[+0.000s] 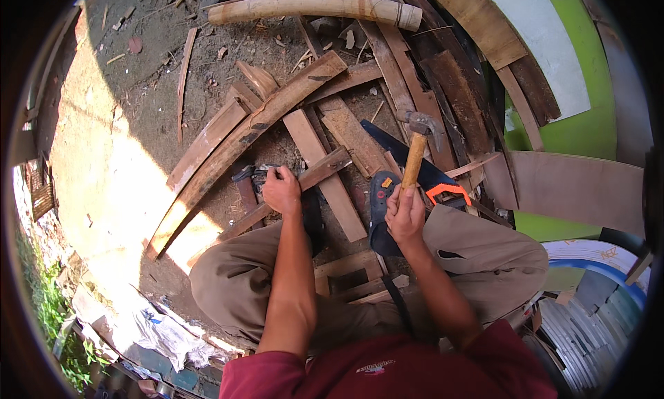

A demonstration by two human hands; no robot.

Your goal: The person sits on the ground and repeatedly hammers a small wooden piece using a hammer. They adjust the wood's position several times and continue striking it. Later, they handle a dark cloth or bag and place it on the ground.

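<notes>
Head view | right hand [406, 216] gripping hammer [417, 150] | left hand [282, 190] pressing slat [290, 191]

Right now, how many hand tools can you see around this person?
2: a wooden-handled hammer raised in the right hand, and a handsaw with an orange grip lying on the planks behind it. Others may be hidden.

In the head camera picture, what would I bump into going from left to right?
Green grass → long curved plank → left hand on a wooden strip → right hand holding the hammer → orange-handled saw → green wall.
</notes>
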